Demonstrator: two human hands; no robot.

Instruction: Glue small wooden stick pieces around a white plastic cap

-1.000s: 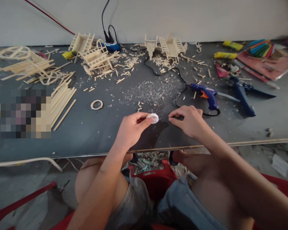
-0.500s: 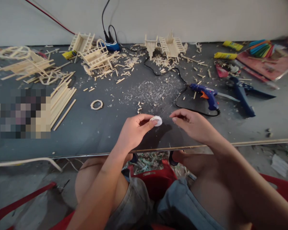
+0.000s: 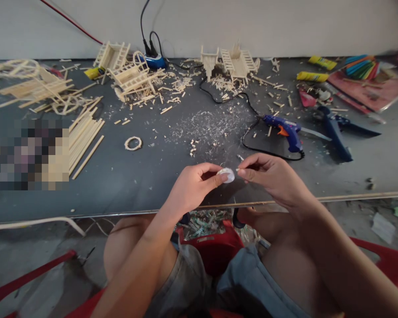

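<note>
My left hand [image 3: 192, 187] is closed, pinching a small round white disc [image 3: 230, 175] with a rough pale rim between thumb and fingertips, just above the table's front edge. To its right, my right hand [image 3: 268, 174] is closed in a pinch near the disc's edge, with a small gap between. A tiny pale piece [image 3: 238, 169] shows at its fingertips; its exact kind is hard to make out. On the table beyond lie a blue glue gun [image 3: 287, 130] and a ring [image 3: 133, 143] built from small pale bits.
Wooden sticks [image 3: 86, 141] lie at left. Small stick-built models [image 3: 239, 64] stand at the back among cut bits. Blue-handled pliers [image 3: 336, 134] lie at right, near yellow tubes [image 3: 312, 77]. A black cord [image 3: 248, 104] runs from a blue power block [image 3: 155, 62] to the glue gun.
My left hand has moved slightly right and toward me with the disc. My right hand has shifted slightly, its fingers now pinching a tiny pale piece closer to the disc.
</note>
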